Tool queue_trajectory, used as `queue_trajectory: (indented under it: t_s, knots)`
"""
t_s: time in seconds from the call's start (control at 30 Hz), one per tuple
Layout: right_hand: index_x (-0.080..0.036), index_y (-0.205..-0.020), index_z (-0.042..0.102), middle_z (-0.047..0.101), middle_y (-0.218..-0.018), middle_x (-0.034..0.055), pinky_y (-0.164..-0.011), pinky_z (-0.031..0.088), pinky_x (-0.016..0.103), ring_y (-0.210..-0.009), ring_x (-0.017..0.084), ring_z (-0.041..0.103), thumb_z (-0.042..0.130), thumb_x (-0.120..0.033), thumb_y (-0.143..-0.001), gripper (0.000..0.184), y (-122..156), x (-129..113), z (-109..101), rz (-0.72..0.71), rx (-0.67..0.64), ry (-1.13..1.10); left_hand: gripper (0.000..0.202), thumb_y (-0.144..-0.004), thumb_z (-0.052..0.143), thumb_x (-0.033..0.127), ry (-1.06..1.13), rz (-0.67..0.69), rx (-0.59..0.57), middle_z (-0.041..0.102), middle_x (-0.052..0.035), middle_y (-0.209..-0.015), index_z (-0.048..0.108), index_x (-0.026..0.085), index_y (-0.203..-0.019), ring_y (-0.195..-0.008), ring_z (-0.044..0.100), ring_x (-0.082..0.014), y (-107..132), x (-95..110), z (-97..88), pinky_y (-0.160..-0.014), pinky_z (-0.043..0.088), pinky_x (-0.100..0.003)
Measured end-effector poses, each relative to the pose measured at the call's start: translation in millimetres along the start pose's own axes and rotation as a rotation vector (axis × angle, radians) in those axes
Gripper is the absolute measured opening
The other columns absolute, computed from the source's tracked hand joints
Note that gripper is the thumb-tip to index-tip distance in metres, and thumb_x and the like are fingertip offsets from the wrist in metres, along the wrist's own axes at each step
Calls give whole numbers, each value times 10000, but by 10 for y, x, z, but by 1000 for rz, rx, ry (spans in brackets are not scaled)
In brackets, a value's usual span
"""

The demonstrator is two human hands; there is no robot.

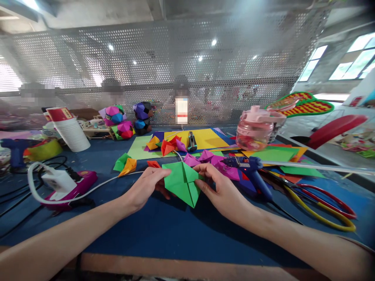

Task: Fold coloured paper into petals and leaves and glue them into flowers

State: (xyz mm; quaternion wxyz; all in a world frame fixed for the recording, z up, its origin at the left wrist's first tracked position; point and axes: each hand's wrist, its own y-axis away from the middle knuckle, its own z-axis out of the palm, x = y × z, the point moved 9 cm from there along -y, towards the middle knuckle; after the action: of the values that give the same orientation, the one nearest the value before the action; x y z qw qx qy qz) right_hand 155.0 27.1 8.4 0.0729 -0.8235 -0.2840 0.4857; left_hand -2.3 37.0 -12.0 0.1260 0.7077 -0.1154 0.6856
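Folded green paper in both hands
Left hand grip pinching nine-o'clock side; right hand grip pinching three-o'clock.

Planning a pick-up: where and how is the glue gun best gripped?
Grip the glue gun by its blue handle, probably from the near side with the right hand once free: the handle slants that way, the nozzle points left and a clear stick juts right.

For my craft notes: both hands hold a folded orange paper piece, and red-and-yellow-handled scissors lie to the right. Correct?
Only the colour is wrong: the head view shows a folded green paper piece in the left hand and right hand. The rest holds.
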Motion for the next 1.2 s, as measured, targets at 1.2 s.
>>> queue_trajectory:
  t_s: [1.2]
  knots:
    - [-189, -1010, 668, 717, -997, 20, -864, 503, 326, -969, 226, 648, 617, -306, -849, 205, 26, 29, 163, 162, -99, -318, 354, -866, 578, 445, -224, 87, 45, 687, -59, -759, 717, 121, -834, -600, 583, -134, 18, 43, 73, -555, 513, -242]
